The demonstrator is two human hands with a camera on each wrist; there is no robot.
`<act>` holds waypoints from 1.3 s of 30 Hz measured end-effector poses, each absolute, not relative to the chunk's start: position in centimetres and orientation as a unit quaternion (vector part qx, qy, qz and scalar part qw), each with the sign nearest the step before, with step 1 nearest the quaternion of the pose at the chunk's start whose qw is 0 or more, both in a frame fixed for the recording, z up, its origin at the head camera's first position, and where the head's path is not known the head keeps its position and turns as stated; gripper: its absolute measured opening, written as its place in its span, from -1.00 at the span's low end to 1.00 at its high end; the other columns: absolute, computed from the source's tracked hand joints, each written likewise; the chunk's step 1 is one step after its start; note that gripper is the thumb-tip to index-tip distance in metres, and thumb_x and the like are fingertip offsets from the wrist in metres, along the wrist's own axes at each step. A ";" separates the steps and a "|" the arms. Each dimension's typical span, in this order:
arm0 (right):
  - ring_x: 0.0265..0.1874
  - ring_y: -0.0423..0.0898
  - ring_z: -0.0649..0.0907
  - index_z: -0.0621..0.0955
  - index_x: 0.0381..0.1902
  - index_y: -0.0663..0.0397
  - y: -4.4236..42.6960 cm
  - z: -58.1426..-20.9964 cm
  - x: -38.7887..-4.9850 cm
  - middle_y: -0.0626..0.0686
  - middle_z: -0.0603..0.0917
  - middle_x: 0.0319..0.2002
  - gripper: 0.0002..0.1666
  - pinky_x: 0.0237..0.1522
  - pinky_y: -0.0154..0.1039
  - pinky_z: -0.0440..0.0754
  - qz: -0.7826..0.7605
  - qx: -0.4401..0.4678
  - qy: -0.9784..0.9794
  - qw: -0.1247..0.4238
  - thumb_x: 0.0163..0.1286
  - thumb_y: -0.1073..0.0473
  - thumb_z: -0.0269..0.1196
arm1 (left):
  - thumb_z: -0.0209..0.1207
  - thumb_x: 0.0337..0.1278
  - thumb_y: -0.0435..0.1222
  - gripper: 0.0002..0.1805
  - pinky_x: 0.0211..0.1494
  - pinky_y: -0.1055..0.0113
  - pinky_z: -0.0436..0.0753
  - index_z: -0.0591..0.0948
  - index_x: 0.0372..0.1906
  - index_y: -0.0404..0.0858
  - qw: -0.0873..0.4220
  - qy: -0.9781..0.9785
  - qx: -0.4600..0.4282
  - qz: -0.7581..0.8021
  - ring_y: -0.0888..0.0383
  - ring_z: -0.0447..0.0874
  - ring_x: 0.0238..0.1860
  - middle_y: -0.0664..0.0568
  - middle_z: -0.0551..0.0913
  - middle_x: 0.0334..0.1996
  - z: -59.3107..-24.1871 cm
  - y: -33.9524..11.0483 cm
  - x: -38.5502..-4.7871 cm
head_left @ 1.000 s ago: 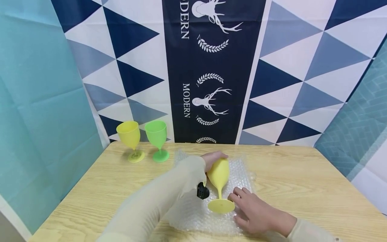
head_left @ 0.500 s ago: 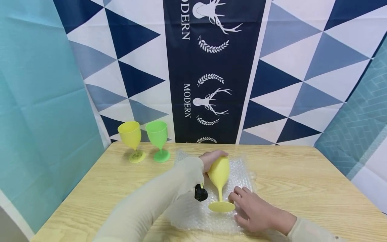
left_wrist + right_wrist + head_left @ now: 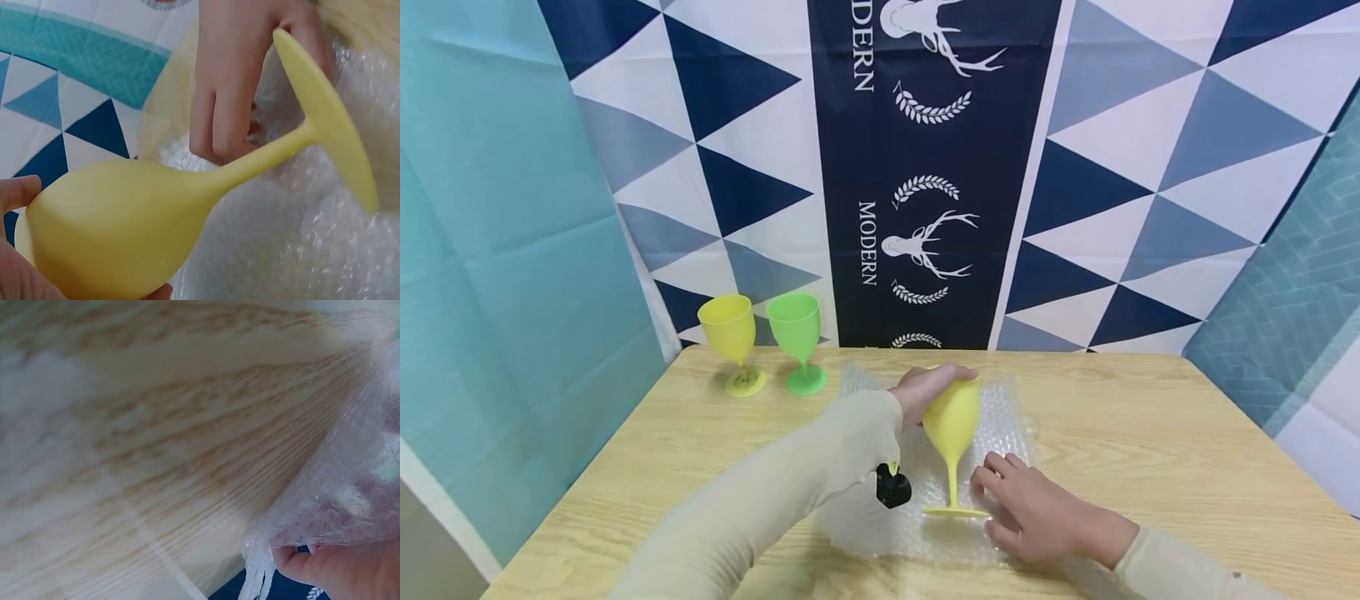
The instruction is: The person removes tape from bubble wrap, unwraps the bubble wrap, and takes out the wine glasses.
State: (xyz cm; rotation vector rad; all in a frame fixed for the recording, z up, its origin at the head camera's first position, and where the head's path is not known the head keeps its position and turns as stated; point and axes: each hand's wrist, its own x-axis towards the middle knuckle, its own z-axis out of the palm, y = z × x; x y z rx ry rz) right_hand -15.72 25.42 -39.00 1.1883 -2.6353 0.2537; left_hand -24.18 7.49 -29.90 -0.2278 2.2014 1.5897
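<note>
My left hand [image 3: 922, 393] grips a yellow goblet [image 3: 953, 425] by its bowl, near the rim. Its thumb and fingertips show on the bowl in the left wrist view. The goblet's foot [image 3: 328, 122] points down towards me, over a sheet of bubble wrap [image 3: 880, 523]. The rim is hidden behind the hand. To the right of the foot, my right hand [image 3: 1037, 510] is at the right edge of the wrap with bent fingers. In the right wrist view, its thumb [image 3: 331, 565] lies against the edge of the wrap, which it appears to hold.
A yellow goblet [image 3: 728, 329] and a green goblet [image 3: 795, 329] stand upright side by side at the back left of the wooden table [image 3: 1120, 433]. A patterned cloth backdrop [image 3: 932, 192] hangs behind the table. Teal cloth [image 3: 520, 250] hangs on the left.
The held goblet has tilted, so its foot now appears edge-on rather than showing its underside. My right hand stays almost still. The view has shifted slightly.
</note>
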 end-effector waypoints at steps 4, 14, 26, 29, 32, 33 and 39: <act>-0.32 -0.30 0.27 0.46 -0.19 -0.16 25.5 -39.0 -15.8 -0.22 0.36 -0.26 -0.58 -0.37 -0.48 0.29 0.088 0.410 -0.899 0.124 -0.02 0.10 0.35 | 0.34 -0.30 0.21 -0.42 -0.34 0.39 0.48 0.54 -0.26 -0.14 0.191 0.803 -0.085 0.558 0.16 0.52 -0.44 0.05 0.56 -0.43 -29.5 7.4 -23.6; -0.32 -0.30 0.26 0.45 -0.16 -0.16 25.7 -39.3 -15.9 -0.23 0.35 -0.25 -0.57 -0.36 -0.47 0.29 0.087 0.405 -0.903 0.112 -0.01 0.12 0.34 | 0.40 -0.36 0.19 -0.01 0.12 0.16 0.49 0.34 0.23 -0.25 0.146 0.815 -0.079 0.555 0.07 0.47 -0.16 -0.02 0.50 -0.15 -29.1 7.5 -21.6; -0.29 -0.31 0.28 0.45 -0.14 -0.16 25.6 -39.2 -15.9 -0.23 0.36 -0.22 -0.59 -0.34 -0.43 0.35 0.089 0.401 -0.906 0.102 0.04 0.09 0.35 | 0.42 -0.31 0.11 -0.21 0.11 0.16 0.50 0.44 0.11 -0.13 0.119 0.805 -0.012 0.581 0.13 0.50 -0.11 0.06 0.57 -0.12 -29.3 6.2 -20.4; -0.29 -0.32 0.28 0.45 -0.14 -0.16 25.6 -39.2 -15.9 -0.23 0.36 -0.22 -0.59 -0.33 -0.44 0.35 0.090 0.403 -0.905 0.103 0.05 0.10 0.34 | 0.43 -0.30 0.07 -0.28 0.08 0.20 0.51 0.47 0.06 -0.09 0.117 0.800 0.005 0.589 0.16 0.52 -0.13 0.09 0.59 -0.14 -29.2 5.8 -20.1; -0.29 -0.32 0.27 0.45 -0.14 -0.16 25.7 -39.1 -15.9 -0.23 0.36 -0.22 -0.59 -0.34 -0.45 0.33 0.092 0.406 -0.903 0.104 0.05 0.11 0.34 | 0.43 -0.29 0.07 -0.26 0.08 0.18 0.53 0.45 0.10 -0.08 0.119 0.800 0.023 0.587 0.15 0.53 -0.11 0.09 0.60 -0.12 -29.1 5.3 -19.9; -0.29 -0.32 0.27 0.45 -0.14 -0.16 25.7 -39.1 -15.9 -0.23 0.36 -0.22 -0.59 -0.35 -0.46 0.32 0.092 0.406 -0.904 0.101 0.05 0.11 0.34 | 0.43 -0.28 0.07 -0.25 0.09 0.18 0.53 0.44 0.12 -0.09 0.121 0.800 0.029 0.587 0.15 0.53 -0.10 0.09 0.60 -0.11 -29.1 5.1 -19.8; -0.29 -0.32 0.28 0.45 -0.14 -0.16 25.6 -38.9 -15.9 -0.23 0.36 -0.21 -0.59 -0.33 -0.43 0.35 0.088 0.403 -0.906 0.097 0.05 0.10 0.34 | 0.41 -0.22 0.04 -0.24 -0.03 0.28 0.54 0.41 0.17 -0.08 0.128 0.804 0.062 0.578 0.16 0.53 -0.10 0.07 0.60 -0.07 -28.9 4.1 -19.5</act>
